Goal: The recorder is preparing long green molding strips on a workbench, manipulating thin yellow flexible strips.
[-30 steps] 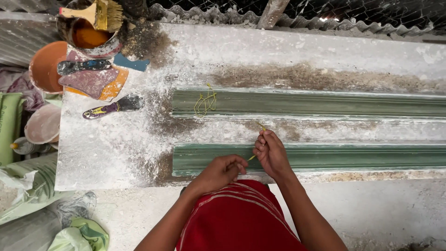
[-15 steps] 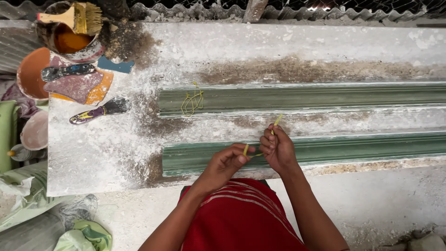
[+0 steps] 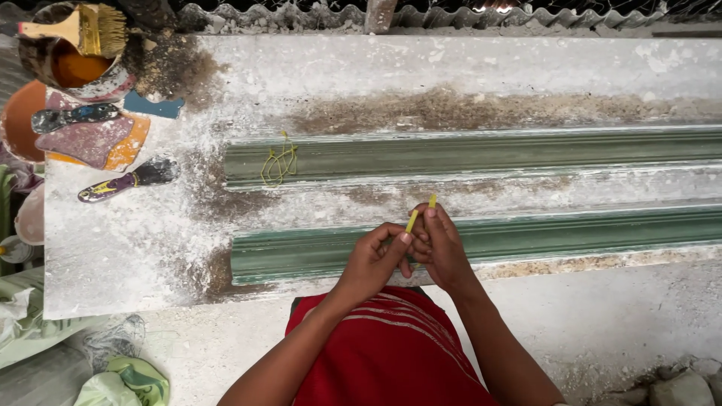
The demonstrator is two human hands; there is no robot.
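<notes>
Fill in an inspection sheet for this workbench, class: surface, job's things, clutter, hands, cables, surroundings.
Surface: white bench, dusty, with brown stains.
Job's things: yellow cord pinched between both hands; near green mould under them; far green mould with a loop of yellow cord on its left end.
Clutter: brush on a pot, two scrapers.
Hands: left hand and right hand, touching, above the near mould.
Cables: nothing seen.
Surroundings: crumpled cloths lower left, corrugated sheet behind.

2 green mouldings [image 3: 481,154] [image 3: 526,240], 2 putty knives [image 3: 71,117] [image 3: 124,180], 1 brush [image 3: 79,28], 2 hands [image 3: 372,259] [image 3: 444,248].
</notes>
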